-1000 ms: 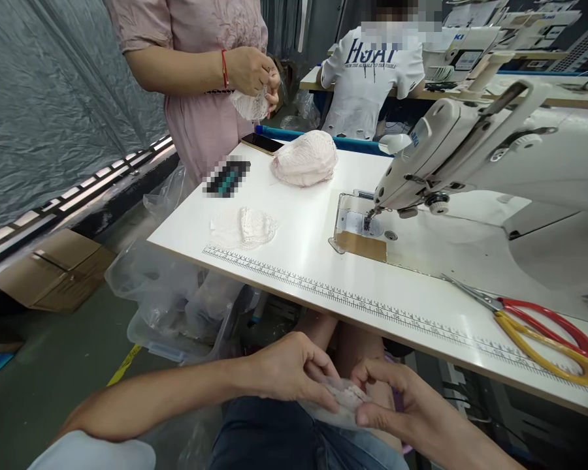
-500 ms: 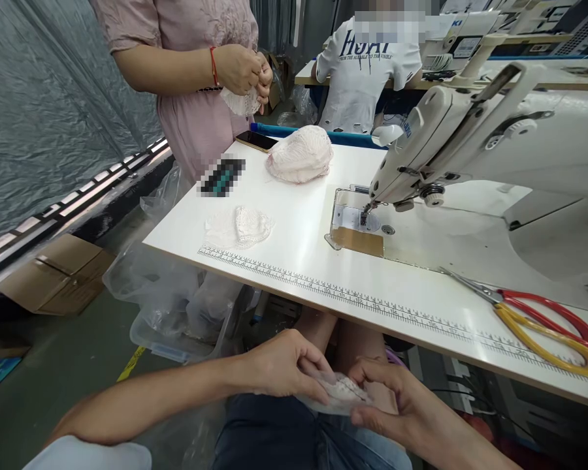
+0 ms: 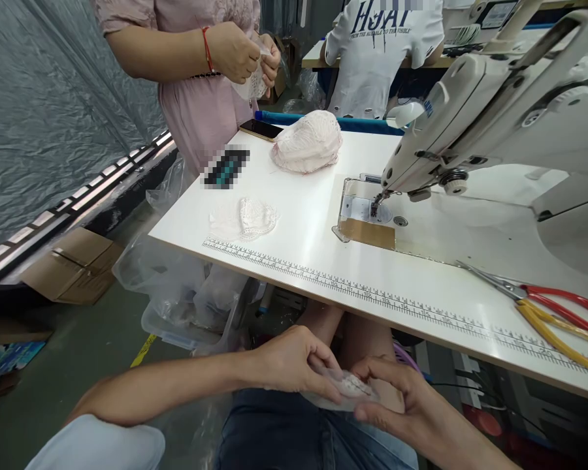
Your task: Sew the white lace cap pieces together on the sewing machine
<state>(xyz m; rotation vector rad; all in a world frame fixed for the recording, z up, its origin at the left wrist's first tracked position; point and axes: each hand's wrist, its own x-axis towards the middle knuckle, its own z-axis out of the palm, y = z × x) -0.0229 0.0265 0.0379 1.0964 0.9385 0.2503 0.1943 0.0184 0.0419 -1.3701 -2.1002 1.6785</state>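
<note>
Over my lap, below the table edge, I hold a small piece of sheer white lace fabric (image 3: 345, 390) between both hands. My left hand (image 3: 294, 369) pinches its left side with thumb and fingers. At its right side, my right hand (image 3: 396, 398) grips the fabric between thumb and forefinger. A thin dark line runs along the upper right of the piece. On the table lies a flat piece of white lace (image 3: 244, 219), and behind it a rounded stack of pale lace pieces (image 3: 308, 142).
The white sewing table (image 3: 294, 228) has a printed ruler along its front edge. A sewing machine (image 3: 445, 130) stands right, scissors (image 3: 543, 307) near the edge. A phone (image 3: 261, 129) lies at the back. A person in pink (image 3: 200, 117) holds lace; another (image 3: 387, 52) sits beyond.
The view has shifted, so the table and machine sit slightly higher and further right. Both my hands keep their hold on the lace fabric. The standing person's hands have moved slightly.
</note>
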